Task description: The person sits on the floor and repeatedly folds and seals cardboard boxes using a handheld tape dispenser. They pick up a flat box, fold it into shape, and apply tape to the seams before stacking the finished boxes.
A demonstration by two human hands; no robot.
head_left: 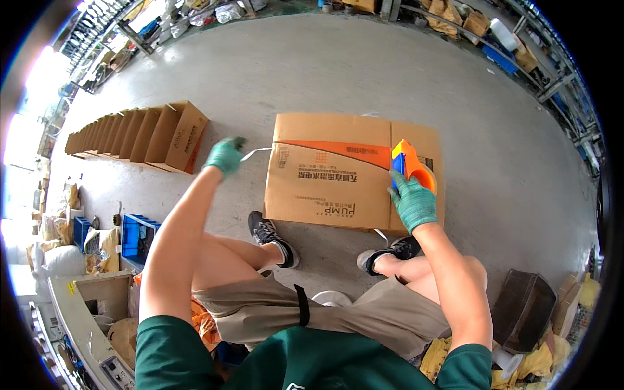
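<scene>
Observed green-gloved right hand clamped on orange-and-blue tape dispenser at right end of cardboard carton, just ahead of black shoes. Noted left hand well apart, beside carton's left edge, at white strap; cannot tell, given blur, whether gripping.

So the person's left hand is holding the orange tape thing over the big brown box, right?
Not quite: the head view shows the right hand holding the orange tape dispenser over the big brown box.
</scene>
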